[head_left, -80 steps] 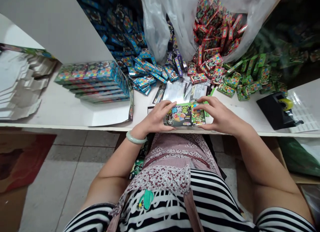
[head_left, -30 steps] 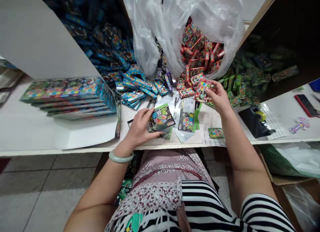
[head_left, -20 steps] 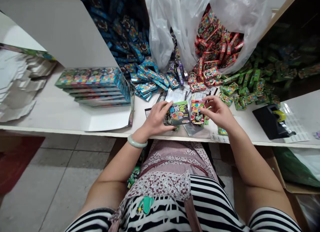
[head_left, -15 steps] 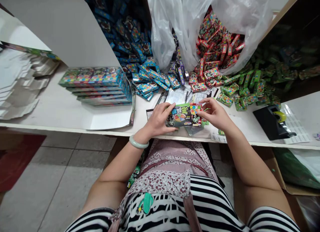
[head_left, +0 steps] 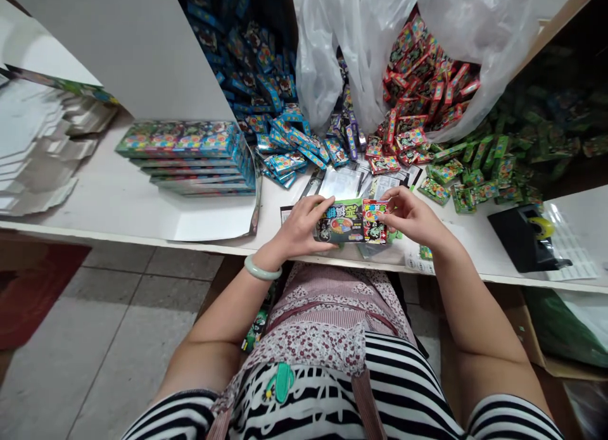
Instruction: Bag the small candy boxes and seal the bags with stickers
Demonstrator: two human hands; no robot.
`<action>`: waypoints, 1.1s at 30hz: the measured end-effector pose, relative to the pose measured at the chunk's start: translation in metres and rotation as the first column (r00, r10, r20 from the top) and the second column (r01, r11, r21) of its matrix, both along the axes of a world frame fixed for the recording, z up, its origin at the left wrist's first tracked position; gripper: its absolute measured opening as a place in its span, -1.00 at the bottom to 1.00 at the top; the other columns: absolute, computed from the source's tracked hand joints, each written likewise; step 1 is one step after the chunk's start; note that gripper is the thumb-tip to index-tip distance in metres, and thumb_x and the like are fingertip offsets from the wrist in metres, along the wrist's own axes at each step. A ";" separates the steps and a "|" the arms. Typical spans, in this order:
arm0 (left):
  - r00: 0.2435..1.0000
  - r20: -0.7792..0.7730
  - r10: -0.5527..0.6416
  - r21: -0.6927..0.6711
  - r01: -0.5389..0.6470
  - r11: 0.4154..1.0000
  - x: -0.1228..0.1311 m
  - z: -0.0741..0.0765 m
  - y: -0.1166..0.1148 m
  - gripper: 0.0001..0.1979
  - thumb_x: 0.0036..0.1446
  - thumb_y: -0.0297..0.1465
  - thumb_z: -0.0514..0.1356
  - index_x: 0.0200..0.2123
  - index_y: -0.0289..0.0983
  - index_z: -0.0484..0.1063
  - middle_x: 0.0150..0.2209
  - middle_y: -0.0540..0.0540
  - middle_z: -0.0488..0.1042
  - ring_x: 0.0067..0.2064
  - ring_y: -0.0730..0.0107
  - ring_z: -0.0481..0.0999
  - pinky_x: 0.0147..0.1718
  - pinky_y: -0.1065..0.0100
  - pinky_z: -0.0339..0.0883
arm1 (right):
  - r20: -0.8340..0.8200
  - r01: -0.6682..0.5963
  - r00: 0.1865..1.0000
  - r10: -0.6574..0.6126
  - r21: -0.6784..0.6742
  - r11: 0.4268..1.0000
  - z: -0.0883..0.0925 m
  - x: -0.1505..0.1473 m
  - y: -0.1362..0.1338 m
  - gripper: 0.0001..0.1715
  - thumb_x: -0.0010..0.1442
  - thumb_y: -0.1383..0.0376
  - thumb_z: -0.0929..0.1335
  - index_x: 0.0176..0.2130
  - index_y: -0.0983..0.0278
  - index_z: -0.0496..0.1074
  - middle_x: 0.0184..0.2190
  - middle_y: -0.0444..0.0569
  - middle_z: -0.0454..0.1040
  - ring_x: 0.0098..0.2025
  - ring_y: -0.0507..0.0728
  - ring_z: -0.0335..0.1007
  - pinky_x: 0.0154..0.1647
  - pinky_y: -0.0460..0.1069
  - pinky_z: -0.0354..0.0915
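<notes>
My left hand [head_left: 304, 226] is closed around the left end of a flat black and green printed candy box [head_left: 342, 223], thumb below and fingers above. At the box's right end is a small red candy box [head_left: 374, 222], upright against it. My right hand [head_left: 409, 216] pinches the small red box along its right side. Whether the red box is partly inside the black one, I cannot tell. Beneath the hands, a clear plastic piece and printed sheets [head_left: 346, 182] lie on the white table [head_left: 223, 231].
Behind lie heaps of small blue boxes [head_left: 291, 161], purple boxes [head_left: 350, 139], red boxes [head_left: 409, 137] and green boxes [head_left: 484, 192]. Plastic bags [head_left: 318, 66] hang above. A stack of packed boxes [head_left: 190, 150] stands left, beside flat cardboard [head_left: 35, 149]. A black tape dispenser [head_left: 520, 240] sits right.
The view has turned slightly, so the background sits a little further right. Both hands keep their holds, and the small red box stays at the black box's right end.
</notes>
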State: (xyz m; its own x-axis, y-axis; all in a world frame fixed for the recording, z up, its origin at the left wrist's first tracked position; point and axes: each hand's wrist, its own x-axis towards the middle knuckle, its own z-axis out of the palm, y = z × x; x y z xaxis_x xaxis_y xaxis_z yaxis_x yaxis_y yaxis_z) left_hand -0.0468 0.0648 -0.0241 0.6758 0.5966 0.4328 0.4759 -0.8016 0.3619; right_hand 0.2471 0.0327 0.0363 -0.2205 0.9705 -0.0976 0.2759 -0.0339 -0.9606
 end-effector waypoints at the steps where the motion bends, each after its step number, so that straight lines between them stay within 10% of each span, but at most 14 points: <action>1: 1.000 0.000 -0.002 0.000 0.002 1.000 0.000 0.000 0.000 0.06 0.05 0.04 0.35 0.45 -0.23 -0.06 0.16 -0.35 0.28 0.17 -0.12 0.35 0.14 -0.09 0.34 | 0.004 -0.001 1.000 0.001 -0.005 1.000 0.000 -0.001 0.000 -0.55 0.07 0.07 0.51 -0.16 0.16 0.31 -0.48 -0.26 0.30 -0.55 -0.03 0.27 -0.56 -0.08 0.18; 9: 1.000 0.026 0.013 -0.003 -0.012 1.000 0.006 -0.002 0.001 0.06 0.04 0.04 0.35 0.45 -0.22 -0.05 0.18 -0.34 0.29 0.18 -0.14 0.35 0.16 -0.11 0.32 | -0.037 0.088 0.995 -0.088 0.003 0.996 -0.018 -0.018 0.005 -0.49 0.06 0.02 0.50 -0.08 0.15 0.36 -0.40 -0.17 0.41 -0.47 0.05 0.37 -0.45 0.00 0.36; 16: 0.996 0.047 0.080 -0.017 -0.079 0.997 0.005 -0.001 0.004 0.07 0.02 0.03 0.38 0.44 -0.24 -0.02 0.17 -0.34 0.28 0.17 -0.13 0.35 0.16 -0.11 0.32 | 0.259 -0.057 0.965 -0.033 0.331 0.942 -0.018 -0.021 -0.001 -0.57 0.33 -0.04 0.28 -0.21 0.14 0.61 0.10 0.06 0.44 0.22 0.29 0.30 0.28 0.29 0.21; 23: 0.990 0.046 0.137 -0.002 -0.137 0.991 -0.005 0.005 0.005 0.10 0.01 0.09 0.36 0.45 -0.19 -0.07 0.17 -0.32 0.28 0.18 -0.11 0.35 0.17 -0.12 0.32 | 0.303 0.233 0.882 -0.360 0.381 0.895 -0.034 -0.030 0.116 -0.70 0.21 0.14 0.41 -0.13 0.26 0.54 -0.15 0.08 0.58 -0.08 0.25 0.48 0.05 0.17 0.37; 26: 0.991 0.049 0.128 0.002 -0.128 0.992 -0.010 0.010 0.001 0.07 0.05 0.05 0.35 0.46 -0.20 -0.08 0.16 -0.33 0.28 0.17 -0.10 0.36 0.16 -0.10 0.34 | 0.489 0.219 0.788 -0.375 0.346 0.912 -0.044 -0.051 0.166 -0.45 0.13 0.22 0.46 0.09 0.36 0.42 -0.06 0.21 0.58 -0.02 0.32 0.49 0.07 0.18 0.34; 29: 0.988 0.053 0.146 0.005 -0.147 0.989 -0.017 0.011 -0.002 0.06 0.06 0.03 0.35 0.46 -0.21 -0.08 0.16 -0.33 0.28 0.18 -0.09 0.36 0.16 -0.08 0.34 | 0.578 0.233 0.720 -0.384 0.319 0.919 -0.047 -0.060 0.187 -0.57 0.12 0.24 0.44 -0.02 0.35 0.47 -0.13 0.19 0.60 -0.03 0.34 0.50 0.07 0.20 0.33; 33: 0.979 0.080 0.186 0.028 -0.189 0.982 -0.031 0.009 0.000 0.08 0.05 0.03 0.36 0.47 -0.18 -0.10 0.16 -0.32 0.29 0.16 -0.08 0.37 0.15 -0.06 0.35 | 0.340 0.384 0.820 -0.461 0.270 0.883 -0.044 -0.042 0.177 -0.79 0.11 0.28 0.36 -0.22 0.30 0.47 -0.26 0.05 0.58 -0.19 0.22 0.52 -0.05 0.14 0.41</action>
State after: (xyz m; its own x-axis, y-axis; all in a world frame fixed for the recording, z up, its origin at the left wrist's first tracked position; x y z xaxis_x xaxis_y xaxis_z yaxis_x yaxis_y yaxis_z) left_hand -0.0774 0.0652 -0.0151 0.5177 0.6928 0.5020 0.5909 -0.7139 0.3758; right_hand 0.2050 0.2096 -0.0072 0.2337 0.9673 0.0990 0.6209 -0.0702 -0.7807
